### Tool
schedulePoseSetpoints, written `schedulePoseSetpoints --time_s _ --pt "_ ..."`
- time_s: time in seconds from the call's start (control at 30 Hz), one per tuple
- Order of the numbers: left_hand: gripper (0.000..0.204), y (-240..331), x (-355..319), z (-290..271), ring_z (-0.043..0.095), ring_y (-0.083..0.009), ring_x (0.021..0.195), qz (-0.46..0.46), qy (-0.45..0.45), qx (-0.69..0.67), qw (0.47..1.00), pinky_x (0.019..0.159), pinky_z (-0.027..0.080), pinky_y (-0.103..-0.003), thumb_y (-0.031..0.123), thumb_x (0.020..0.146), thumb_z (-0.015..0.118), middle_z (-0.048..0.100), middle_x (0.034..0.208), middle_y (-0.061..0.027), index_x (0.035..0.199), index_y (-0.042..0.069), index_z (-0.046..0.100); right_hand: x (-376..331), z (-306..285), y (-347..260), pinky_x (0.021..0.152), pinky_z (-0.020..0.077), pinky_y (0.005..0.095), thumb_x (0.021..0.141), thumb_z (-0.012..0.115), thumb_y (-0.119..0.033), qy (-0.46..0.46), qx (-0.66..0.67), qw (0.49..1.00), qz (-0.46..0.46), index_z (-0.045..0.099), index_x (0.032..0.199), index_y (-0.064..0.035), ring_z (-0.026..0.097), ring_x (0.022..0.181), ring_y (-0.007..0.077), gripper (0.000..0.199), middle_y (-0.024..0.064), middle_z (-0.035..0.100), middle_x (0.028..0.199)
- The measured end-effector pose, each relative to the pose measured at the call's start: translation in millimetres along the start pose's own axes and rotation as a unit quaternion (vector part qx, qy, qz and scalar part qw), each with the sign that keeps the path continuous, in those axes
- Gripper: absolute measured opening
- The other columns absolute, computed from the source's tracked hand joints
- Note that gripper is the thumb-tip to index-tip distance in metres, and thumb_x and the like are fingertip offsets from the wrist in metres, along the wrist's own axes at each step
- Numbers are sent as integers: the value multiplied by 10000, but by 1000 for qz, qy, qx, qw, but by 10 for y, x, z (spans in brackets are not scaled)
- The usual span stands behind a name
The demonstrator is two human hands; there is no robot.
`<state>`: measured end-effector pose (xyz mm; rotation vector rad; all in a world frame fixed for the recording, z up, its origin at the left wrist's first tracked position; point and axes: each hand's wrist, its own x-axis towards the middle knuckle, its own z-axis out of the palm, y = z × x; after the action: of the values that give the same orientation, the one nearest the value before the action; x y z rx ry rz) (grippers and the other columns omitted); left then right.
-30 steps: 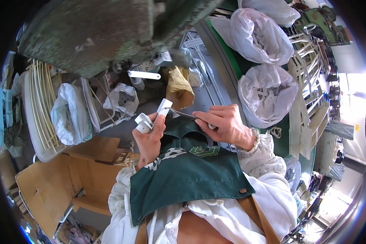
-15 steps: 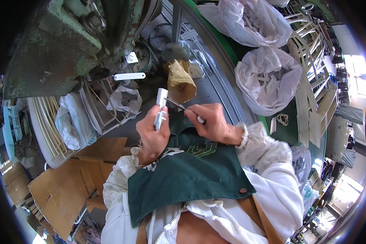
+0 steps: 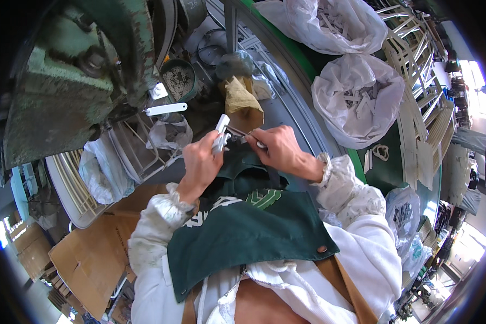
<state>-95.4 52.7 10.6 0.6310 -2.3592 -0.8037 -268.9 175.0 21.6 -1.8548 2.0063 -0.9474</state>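
In front of my chest my left hand [image 3: 201, 159] is closed around a white bracket-like part [image 3: 222, 128] that sticks up past the fingers. My right hand [image 3: 282, 152] grips a thin dark metal rod [image 3: 237, 131] whose far end reaches the white part. Whether the rod's tip sits inside the part or only touches it, I cannot tell. A pale piece shows within the right fist. Beyond the left hand, a flat white bar [image 3: 166, 109] with a hole at its end juts from a worn green machine [image 3: 86, 81].
Behind my hands is a brown paper bag [image 3: 242, 102], beside a tub of small pieces [image 3: 179, 80]. White sacks [image 3: 329, 127] of white parts lie on the green-edged table at right, near stacked white frames [image 3: 416, 124]. Opened cardboard [image 3: 94, 259] lies at lower left.
My left hand and the white part have risen slightly, and the part now tilts more to the right. My right hand has shifted slightly up. The whole view has also moved a little.
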Motion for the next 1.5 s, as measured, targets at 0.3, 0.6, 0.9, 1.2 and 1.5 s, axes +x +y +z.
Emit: schedulePoseSetpoints --time_s 0.3,0.6,0.9,1.2,1.5 --pt "194 -112 -524 121 587 -413 615 -290 -33 -79 953 544 461 -431 205 808 640 580 625 -217 805 13 663 32 215 -11 527 453 405 862 591 -212 -222 178 939 191 665 718 -25 580 560 350 247 173 580 588" --pt "171 -491 -831 68 563 -251 494 -422 136 -210 871 515 436 -400 175 826 651 532 546 -155 815 6 667 399 718 -236 436 402 358 855 589 -170 -277 462 702 466 566 753 -54 535 473 278 157 110 506 513" --pt "227 -462 -798 -152 570 -427 613 -304 86 -27 948 527 456 -433 226 800 650 588 622 -207 690 29 625 521 574 -243 524 466 399 833 610 -178 -267 -10 964 1 640 718 -41 588 543 319 181 95 605 589" --pt "184 -844 -931 -510 495 -129 468 -424 42 -405 809 461 409 -343 183 812 711 503 534 -135 816 6 661 710 493 -269 426 407 325 746 686 -99 -128 -39 937 -323 572 711 -101 503 497 190 119 19 453 545" --pt "250 -1185 -1106 -605 491 -98 481 -411 194 -236 859 464 383 -278 222 839 691 520 523 -18 798 -19 640 1363 213 57 521 412 319 886 613 -191 -53 11 989 140 678 861 -30 564 590 145 175 86 632 682"
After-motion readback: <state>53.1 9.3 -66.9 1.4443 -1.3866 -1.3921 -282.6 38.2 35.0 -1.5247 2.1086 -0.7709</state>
